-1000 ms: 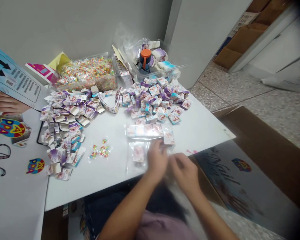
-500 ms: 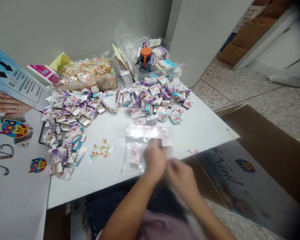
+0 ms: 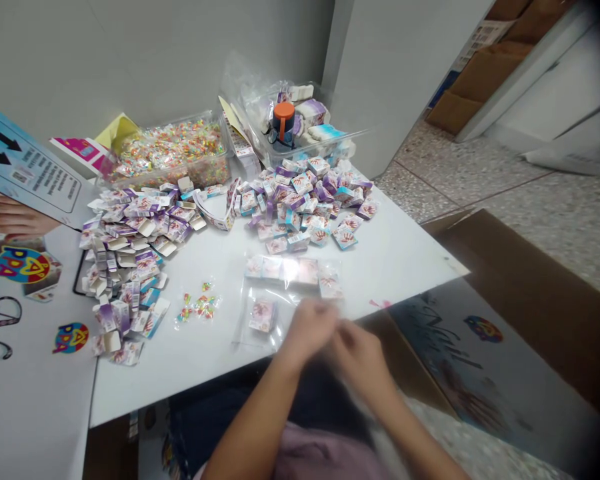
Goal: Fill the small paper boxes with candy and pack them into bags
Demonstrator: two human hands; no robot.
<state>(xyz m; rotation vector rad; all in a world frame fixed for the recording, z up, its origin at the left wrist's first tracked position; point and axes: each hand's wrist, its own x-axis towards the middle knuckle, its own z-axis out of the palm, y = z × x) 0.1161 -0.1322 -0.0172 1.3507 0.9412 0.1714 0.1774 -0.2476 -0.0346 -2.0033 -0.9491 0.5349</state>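
A clear plastic bag (image 3: 289,313) lies near the table's front edge. Inside it, several small printed boxes (image 3: 307,272) form a row along the far side, and a single box (image 3: 263,315) sits at the near left. My left hand (image 3: 307,330) is closed at the bag's near right edge, its fingers curled against the plastic. Close beside it, my right hand (image 3: 360,353) is pinched, fingertips almost meeting the left ones. Whatever is between the right fingers is hidden and blurred. Some small wrapped bright pieces (image 3: 203,305) rest left of the bag.
Behind the bag is a heap of small boxes (image 3: 305,200); open-ended boxes (image 3: 135,233) pile up at left. At the back stand a tub of colourful wrapped pieces (image 3: 175,150) and a clear tub (image 3: 325,147) with an orange-lidded container (image 3: 283,123). A large carton (image 3: 455,333) stands right of the table.
My left hand has drawn back from the boxes toward the near edge of the bag and meets the right hand. The whole view has shifted slightly.
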